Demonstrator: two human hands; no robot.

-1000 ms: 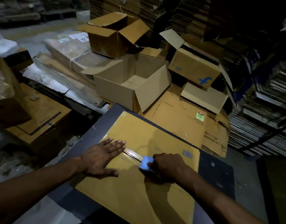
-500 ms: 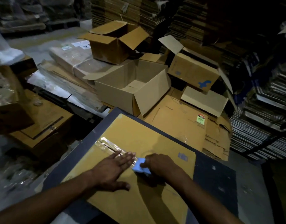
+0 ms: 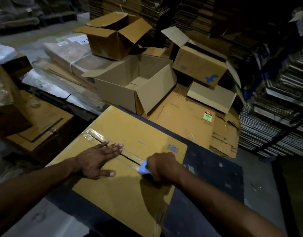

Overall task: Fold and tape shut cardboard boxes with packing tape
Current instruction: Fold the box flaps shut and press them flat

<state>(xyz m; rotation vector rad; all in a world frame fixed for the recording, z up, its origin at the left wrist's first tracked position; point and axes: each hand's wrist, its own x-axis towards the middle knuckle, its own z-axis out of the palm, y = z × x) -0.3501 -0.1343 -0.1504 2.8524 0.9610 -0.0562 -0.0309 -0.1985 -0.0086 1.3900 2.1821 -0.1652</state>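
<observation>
1. A yellow-brown cardboard box (image 3: pixel 130 168) lies on a dark desk (image 3: pixel 212 171), directly in front of the person, with its closed flaps facing up.
2. The seam (image 3: pixel 130 159) between the two flaps runs from the far left edge of the box toward the right hand, and it shows as a dark line.
3. A strip of clear tape (image 3: pixel 96 135) covers the seam at the far left part, where it looks shiny and a little wrinkled.
4. The left hand (image 3: pixel 97 159) lies flat on the box top with straight fingers, held close together, and the thumb spread to the side. The fingertips reach the seam.
5. The right hand (image 3: pixel 162 166) is curled around a light blue tape dispenser (image 3: pixel 144 168), which touches the box top at the seam. Most of the dispenser is hidden by the hand.
6. Behind the desk stands an open box (image 3: pixel 135 86) with its flaps up, and its inside is in view.
7. A second open box (image 3: pixel 113 36) sits higher, on wrapped bundles (image 3: pixel 68 53) at the back left.
8. A box with a blue mark (image 3: pixel 200 65) stands to the right of them, and below it lie flattened cartons (image 3: pixel 186 120).
9. Stacks of flat cardboard (image 3: pixel 275 117) fill the right side.
</observation>
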